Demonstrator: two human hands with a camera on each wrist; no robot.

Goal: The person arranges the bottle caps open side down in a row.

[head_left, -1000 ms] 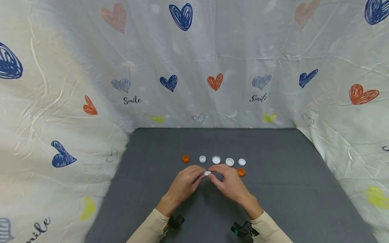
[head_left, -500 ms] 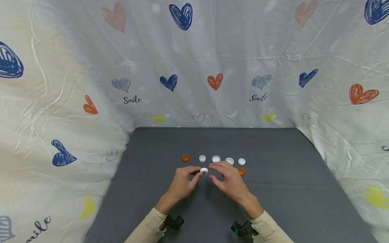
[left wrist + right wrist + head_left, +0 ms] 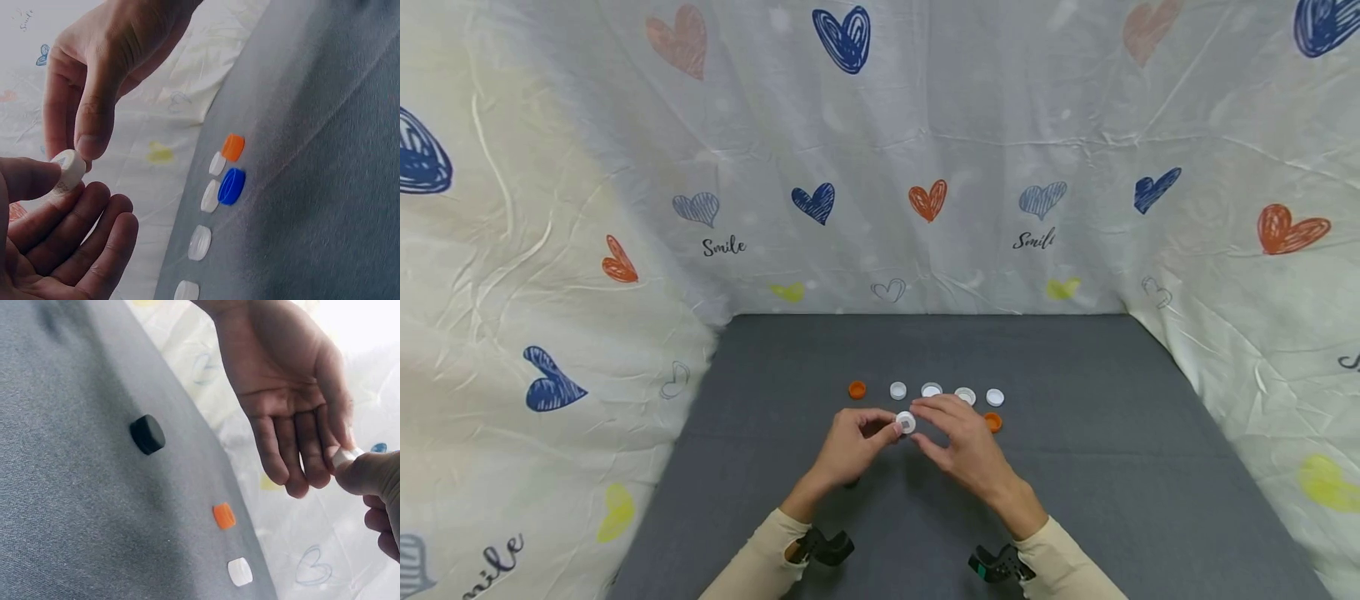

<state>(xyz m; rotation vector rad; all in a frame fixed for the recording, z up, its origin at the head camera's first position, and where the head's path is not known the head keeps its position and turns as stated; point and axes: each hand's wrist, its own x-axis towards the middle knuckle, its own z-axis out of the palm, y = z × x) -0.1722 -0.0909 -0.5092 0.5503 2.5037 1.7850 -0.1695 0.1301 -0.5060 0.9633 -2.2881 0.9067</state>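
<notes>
A small white bottle cap (image 3: 906, 422) is held up between my two hands, its round face tipped toward the head camera. My left hand (image 3: 847, 447) pinches it between thumb and index finger; the other fingers (image 3: 115, 244) reach out loosely. The thumb and a fingertip of my right hand (image 3: 967, 443) grip its other edge. Faint markings show on the cap (image 3: 70, 170) in the left wrist view. A blue cap (image 3: 232, 186), hidden behind my right hand in the head view, lies on the table.
Along the grey table (image 3: 1075, 500) lies a row of caps: an orange one (image 3: 857, 390) at left, then several white ones (image 3: 898, 390). Another orange cap (image 3: 992, 422) sits by my right hand. A black cap (image 3: 148, 434) lies near my left hand. Heart-printed cloth (image 3: 880, 125) surrounds the table.
Half a second ago the right fingers stood apart from the white cap; now they are at its edge. The cap has turned, from side-on to showing its round face.
</notes>
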